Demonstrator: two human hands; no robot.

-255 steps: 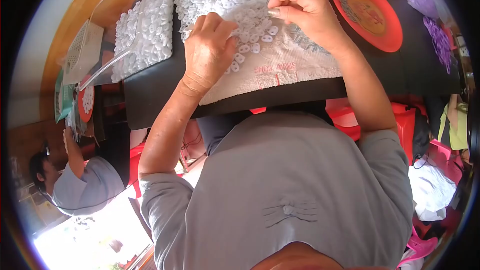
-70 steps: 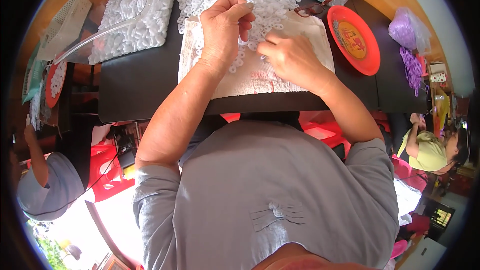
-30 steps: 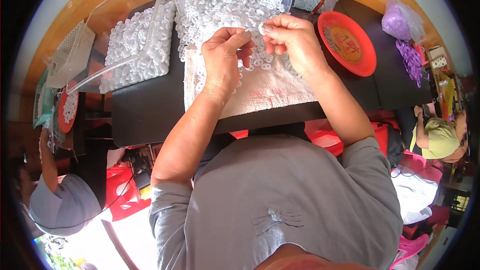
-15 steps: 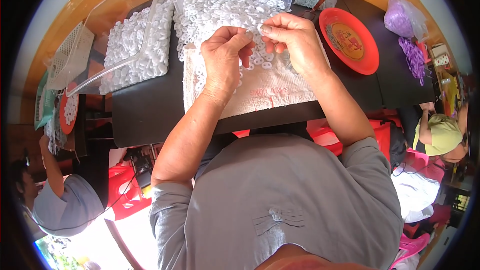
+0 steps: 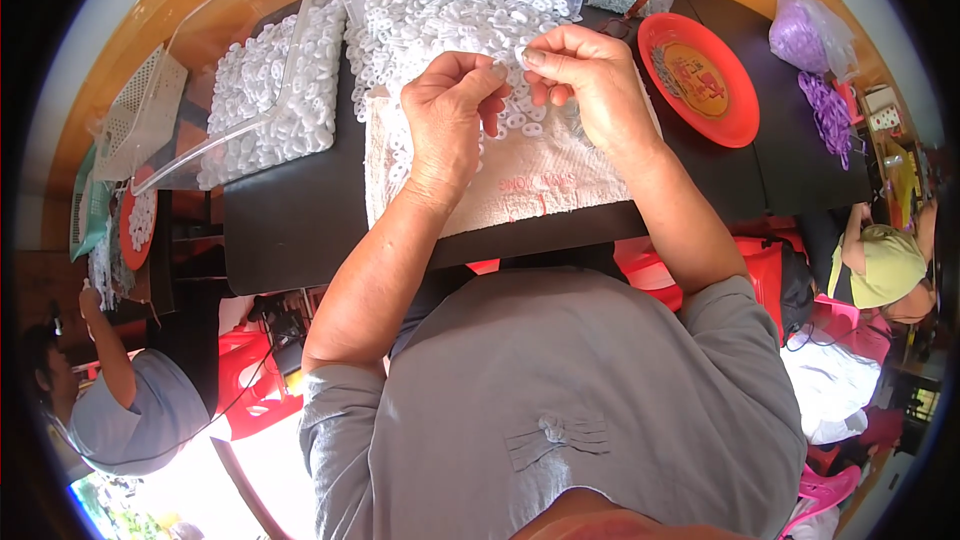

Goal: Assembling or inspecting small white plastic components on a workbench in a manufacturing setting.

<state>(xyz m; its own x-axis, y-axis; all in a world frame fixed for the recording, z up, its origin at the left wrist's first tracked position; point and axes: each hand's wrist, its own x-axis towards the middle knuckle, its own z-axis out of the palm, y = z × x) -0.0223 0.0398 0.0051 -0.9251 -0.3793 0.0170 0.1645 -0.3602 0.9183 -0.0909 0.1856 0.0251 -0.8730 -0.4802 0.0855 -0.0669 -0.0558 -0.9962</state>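
Head view: my right hand point(image 5: 590, 82) is pinched on a small white piece point(image 5: 521, 56), near the white heap point(image 5: 465, 0). My left hand point(image 5: 446, 115): thumb and forefinger together, can't tell on what. Piece lies just right of that pinch, right hand nearer; long axis unreadable.

A black table point(image 5: 290, 230) carries a cloth point(image 5: 520, 202) and red plate point(image 5: 740, 122).
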